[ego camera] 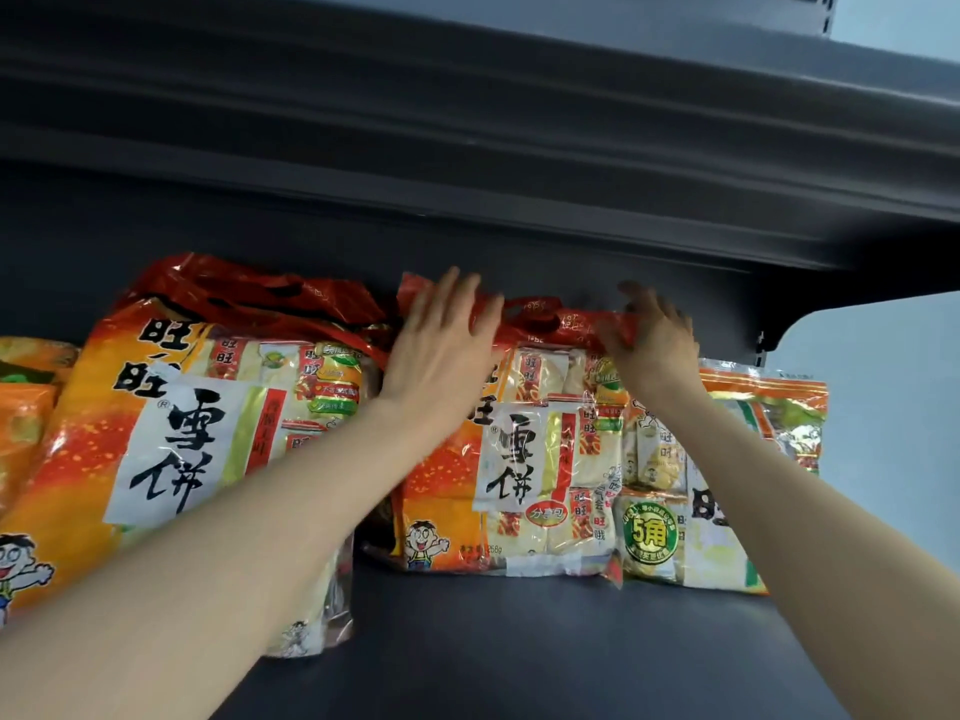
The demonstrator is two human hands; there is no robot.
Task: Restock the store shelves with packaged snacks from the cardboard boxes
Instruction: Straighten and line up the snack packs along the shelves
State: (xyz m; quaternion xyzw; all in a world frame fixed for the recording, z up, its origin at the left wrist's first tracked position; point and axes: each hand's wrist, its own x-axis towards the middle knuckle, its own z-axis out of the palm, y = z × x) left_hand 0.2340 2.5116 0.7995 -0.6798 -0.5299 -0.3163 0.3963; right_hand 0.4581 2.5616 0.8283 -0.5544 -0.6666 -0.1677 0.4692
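A dark shelf (519, 641) is filling the view, with another dark shelf's underside (467, 122) hanging over it. Snack bags are standing along the back wall.

The biggest, the left bag (171, 418), orange and red with a white label, is leaning at the left, with its red top crumpled toward the wall. The left forearm is crossing in front of its lower right corner.

The middle bag (524, 470), of the same print, is standing upright near the shelf's centre, well back from the front edge. Both hands are working at its red top edge.

The right bag (758, 459), clear-fronted with small packets inside, is standing just beside the middle bag and partly behind it, touching it.

At the far left edge, part of an orange bag (26, 407) is showing beside the left bag.

The left hand (441, 356) is lying flat, fingers straight and spread, its grip wide, pressing on the middle bag's upper left corner.

The right hand (654, 340) is curling its fingers over the bag's top right edge, its grip holding the red top.
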